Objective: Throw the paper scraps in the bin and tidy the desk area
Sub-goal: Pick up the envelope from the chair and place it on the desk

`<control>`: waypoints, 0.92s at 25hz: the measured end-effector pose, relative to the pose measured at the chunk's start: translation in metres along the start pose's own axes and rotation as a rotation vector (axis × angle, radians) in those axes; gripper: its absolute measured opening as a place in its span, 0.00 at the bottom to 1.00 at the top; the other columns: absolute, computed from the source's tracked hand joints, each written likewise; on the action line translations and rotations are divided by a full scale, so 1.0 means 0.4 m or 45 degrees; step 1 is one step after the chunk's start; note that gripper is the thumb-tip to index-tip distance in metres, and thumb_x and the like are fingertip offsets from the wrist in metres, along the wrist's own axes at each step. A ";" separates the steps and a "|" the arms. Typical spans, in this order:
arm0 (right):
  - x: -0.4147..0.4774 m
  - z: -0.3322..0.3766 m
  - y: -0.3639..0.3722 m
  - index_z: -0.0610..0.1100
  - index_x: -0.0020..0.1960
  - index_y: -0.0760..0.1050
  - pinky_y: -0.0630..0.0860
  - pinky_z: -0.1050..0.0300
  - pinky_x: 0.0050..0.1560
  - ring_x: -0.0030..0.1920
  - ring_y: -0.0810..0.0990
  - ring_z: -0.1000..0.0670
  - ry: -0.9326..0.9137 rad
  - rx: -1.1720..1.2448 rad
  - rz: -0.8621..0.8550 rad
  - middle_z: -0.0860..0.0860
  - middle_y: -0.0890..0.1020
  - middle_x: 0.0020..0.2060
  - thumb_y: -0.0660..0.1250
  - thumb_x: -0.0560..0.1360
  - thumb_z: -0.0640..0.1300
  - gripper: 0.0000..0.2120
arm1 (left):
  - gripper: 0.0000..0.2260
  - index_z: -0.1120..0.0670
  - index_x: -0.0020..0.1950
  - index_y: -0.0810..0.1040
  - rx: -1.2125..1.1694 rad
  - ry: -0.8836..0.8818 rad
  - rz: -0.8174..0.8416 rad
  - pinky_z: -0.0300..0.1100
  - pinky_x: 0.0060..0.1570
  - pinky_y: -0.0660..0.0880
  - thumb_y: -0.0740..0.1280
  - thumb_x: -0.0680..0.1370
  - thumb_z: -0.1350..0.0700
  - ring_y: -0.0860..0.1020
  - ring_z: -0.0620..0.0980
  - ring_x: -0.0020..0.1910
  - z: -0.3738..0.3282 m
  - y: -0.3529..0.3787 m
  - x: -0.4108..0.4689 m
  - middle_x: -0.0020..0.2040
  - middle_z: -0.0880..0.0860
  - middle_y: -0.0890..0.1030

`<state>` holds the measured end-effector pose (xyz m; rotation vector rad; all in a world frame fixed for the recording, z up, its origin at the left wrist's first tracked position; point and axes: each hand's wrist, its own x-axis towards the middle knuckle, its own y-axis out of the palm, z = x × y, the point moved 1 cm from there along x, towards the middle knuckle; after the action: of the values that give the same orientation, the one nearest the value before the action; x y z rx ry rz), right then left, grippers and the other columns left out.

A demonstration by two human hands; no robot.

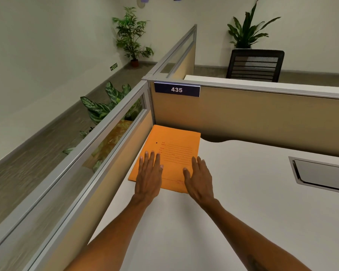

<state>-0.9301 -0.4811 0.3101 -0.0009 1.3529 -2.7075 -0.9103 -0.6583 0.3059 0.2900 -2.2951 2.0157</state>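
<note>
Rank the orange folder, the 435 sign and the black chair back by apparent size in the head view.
1. orange folder
2. black chair back, though it sits farther away, so this is unsure
3. 435 sign

An orange folder (172,153) lies flat in the far left corner of the white counter (233,202), against the tan partition (262,118). The left hand (149,177) rests flat on its near left part, fingers spread. The right hand (199,177) lies open at its near right edge. A blue sign (177,89) reading 435 hangs above.
</note>
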 end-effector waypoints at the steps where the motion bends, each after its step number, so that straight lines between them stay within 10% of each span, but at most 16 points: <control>1: -0.021 0.008 -0.018 0.45 0.82 0.51 0.51 0.42 0.79 0.81 0.52 0.42 -0.034 -0.036 -0.011 0.46 0.54 0.82 0.53 0.84 0.57 0.31 | 0.26 0.60 0.76 0.65 0.028 0.038 0.001 0.57 0.74 0.54 0.45 0.84 0.49 0.62 0.63 0.76 -0.011 -0.018 -0.022 0.75 0.62 0.66; 5: -0.116 0.042 -0.086 0.46 0.83 0.47 0.44 0.44 0.79 0.82 0.45 0.43 -0.152 -0.151 -0.051 0.46 0.49 0.82 0.50 0.85 0.58 0.31 | 0.30 0.60 0.76 0.66 0.064 0.136 -0.061 0.59 0.70 0.66 0.37 0.85 0.46 0.65 0.62 0.74 -0.044 -0.110 -0.113 0.75 0.61 0.67; 23: -0.966 0.153 -0.349 0.48 0.83 0.46 0.40 0.44 0.79 0.81 0.41 0.45 -0.264 -0.283 -0.318 0.47 0.45 0.82 0.40 0.80 0.62 0.35 | 0.28 0.57 0.80 0.55 0.061 0.269 -0.408 0.55 0.78 0.48 0.43 0.84 0.44 0.50 0.57 0.80 -0.135 -0.558 -0.844 0.80 0.57 0.54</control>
<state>-0.5573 -0.4071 0.4777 -0.4867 1.6754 -2.6335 -0.5411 -0.6004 0.4705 0.3981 -1.9363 1.8458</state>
